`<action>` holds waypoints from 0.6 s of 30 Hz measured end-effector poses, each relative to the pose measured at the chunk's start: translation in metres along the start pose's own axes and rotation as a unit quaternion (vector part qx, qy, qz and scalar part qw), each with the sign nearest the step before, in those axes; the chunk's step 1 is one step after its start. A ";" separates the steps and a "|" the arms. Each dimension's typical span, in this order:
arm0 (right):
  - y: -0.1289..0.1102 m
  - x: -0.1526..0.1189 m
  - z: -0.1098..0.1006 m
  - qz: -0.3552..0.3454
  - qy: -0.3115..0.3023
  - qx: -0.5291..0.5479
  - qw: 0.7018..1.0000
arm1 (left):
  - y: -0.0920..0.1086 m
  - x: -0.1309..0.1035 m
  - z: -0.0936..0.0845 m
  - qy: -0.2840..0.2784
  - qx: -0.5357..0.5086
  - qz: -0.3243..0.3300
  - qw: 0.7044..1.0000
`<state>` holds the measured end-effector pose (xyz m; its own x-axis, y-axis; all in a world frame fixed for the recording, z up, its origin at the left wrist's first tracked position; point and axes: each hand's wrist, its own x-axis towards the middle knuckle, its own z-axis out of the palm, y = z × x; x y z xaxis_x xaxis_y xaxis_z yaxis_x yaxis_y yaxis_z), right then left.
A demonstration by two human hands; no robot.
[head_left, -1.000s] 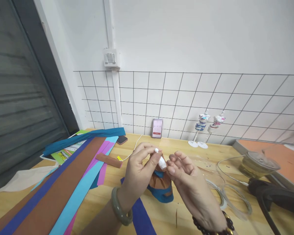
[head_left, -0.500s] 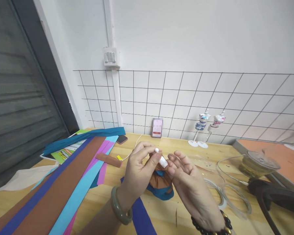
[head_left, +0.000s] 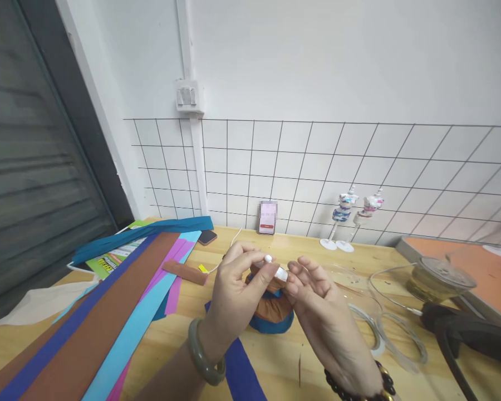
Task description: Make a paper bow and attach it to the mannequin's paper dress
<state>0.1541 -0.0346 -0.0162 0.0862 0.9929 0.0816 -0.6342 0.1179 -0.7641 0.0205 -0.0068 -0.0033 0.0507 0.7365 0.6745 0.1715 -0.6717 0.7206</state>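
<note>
My left hand (head_left: 241, 284) pinches a small figure near its top, where a white round knob (head_left: 268, 258) pokes up past the fingertips. Below hangs its puffy skirt of brown and teal cloth or crepe paper (head_left: 275, 309). A short white strip (head_left: 281, 274) lies across the figure's upper part, between the two hands. My right hand (head_left: 323, 303) has thumb and forefinger closed at the strip's right end, its other fingers raised. Much of the figure's top is hidden by my fingers.
Long brown, blue, cyan and pink strips (head_left: 121, 301) lie on the left. A phone (head_left: 268, 218) leans on the wall. Two small mannequins on stands (head_left: 343, 214) are behind right. Rolls of clear tape (head_left: 403, 337), a round tub (head_left: 440, 278) and a black-handled tool (head_left: 467, 331) lie right.
The white strip has turned from slanting down to lying flatter across the figure. The skirt has tipped more upright and shows more of its brown layer. Both hands stay almost in place.
</note>
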 end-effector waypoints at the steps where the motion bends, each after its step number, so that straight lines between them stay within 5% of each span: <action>1: 0.000 0.000 -0.001 0.000 0.001 0.000 1.000 | 0.000 0.000 0.000 -0.001 0.000 -0.002 1.000; 18: -0.003 0.001 -0.004 0.027 -0.001 0.040 0.999 | 0.001 -0.001 0.000 -0.003 -0.004 -0.008 1.000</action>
<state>0.1590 -0.0343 -0.0169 0.0487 0.9978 0.0439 -0.6968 0.0655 -0.7142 0.0202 -0.0081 -0.0033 0.0532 0.7475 0.6622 0.1639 -0.6607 0.7326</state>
